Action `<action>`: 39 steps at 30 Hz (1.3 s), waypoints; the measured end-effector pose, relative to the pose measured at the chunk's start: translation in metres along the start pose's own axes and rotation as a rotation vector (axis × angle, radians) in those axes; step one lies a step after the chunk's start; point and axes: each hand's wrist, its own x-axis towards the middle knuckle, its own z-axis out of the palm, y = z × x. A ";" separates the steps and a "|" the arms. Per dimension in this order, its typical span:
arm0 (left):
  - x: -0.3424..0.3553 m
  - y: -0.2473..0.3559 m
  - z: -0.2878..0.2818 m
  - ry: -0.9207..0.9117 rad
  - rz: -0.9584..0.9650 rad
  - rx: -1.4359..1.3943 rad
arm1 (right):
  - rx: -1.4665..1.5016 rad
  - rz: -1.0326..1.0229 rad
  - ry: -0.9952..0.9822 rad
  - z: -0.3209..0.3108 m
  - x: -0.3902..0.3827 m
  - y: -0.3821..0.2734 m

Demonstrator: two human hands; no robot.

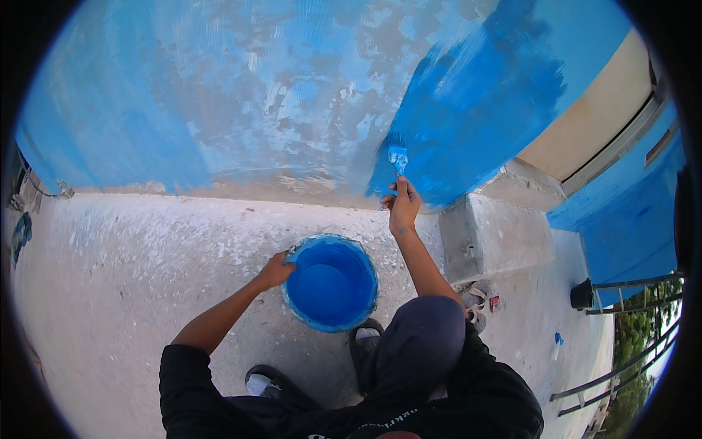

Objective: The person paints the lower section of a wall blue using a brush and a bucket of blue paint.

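Note:
My right hand (404, 205) grips the handle of a paintbrush (398, 155), its paint-covered head pointing up at the wall. The bristles lie at the left edge of a fresh, deep blue patch (475, 110) on the wall (292, 95), which elsewhere is patchy pale blue and grey. My left hand (276, 270) is closed on the rim of a round bucket (330, 284), with the thumb at the inner edge. Blue paint fills part of the bucket, and dried paint crusts its rim.
A concrete step (493, 238) juts out right of the brush, below a beige door panel (596, 110). Shoes (475, 301) lie beside the step. Farther right are a black bucket (582, 295) and a dark metal railing (621, 373). Pale specks cover the concrete floor (131, 293).

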 end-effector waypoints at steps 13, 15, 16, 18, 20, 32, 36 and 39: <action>0.003 -0.003 0.001 0.012 -0.011 0.003 | -0.183 0.206 0.013 -0.019 -0.007 0.042; 0.001 0.002 0.002 0.006 -0.040 0.012 | -0.188 0.019 -0.062 -0.006 -0.019 0.014; -0.002 0.007 0.002 0.010 -0.059 0.021 | -0.175 -0.084 -0.061 0.003 -0.028 0.002; -0.002 0.008 0.002 0.008 -0.062 0.022 | -0.188 -0.148 -0.077 0.010 -0.033 -0.008; 0.000 -0.001 0.001 0.001 -0.031 0.006 | -0.176 -0.089 -0.076 0.009 -0.031 -0.001; 0.008 -0.011 0.003 0.011 -0.023 0.015 | -0.066 0.328 0.072 -0.031 0.006 0.070; 0.000 0.003 0.003 0.021 -0.046 0.021 | -0.072 0.046 0.000 -0.004 -0.009 0.008; 0.002 0.000 0.002 0.002 -0.038 0.023 | -0.064 -0.120 -0.028 0.003 -0.021 -0.005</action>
